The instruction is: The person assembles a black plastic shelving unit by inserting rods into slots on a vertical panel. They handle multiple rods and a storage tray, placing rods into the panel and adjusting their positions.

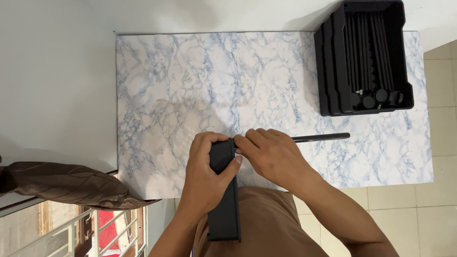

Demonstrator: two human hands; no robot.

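Nearest the camera, the left hand [209,166] was wrapped around the upper end of a long black rectangular block [223,200], thumb pressed across its right face and fingers curled over the top, the forearm running down toward six o'clock. The block stood lengthwise from the lap up onto the near edge of the marble-patterned table [181,90]. Just at its one o'clock, the right hand [271,154] lay knuckles up, fingers pinched narrow on the near end of a thin black rod [321,137], with its forearm slanting off toward five o'clock. The rod stretched flat across the table toward three o'clock. Farther off, at two o'clock, a black plastic crate [366,57] sat on the table's far corner, holding more dark rods and small round parts.
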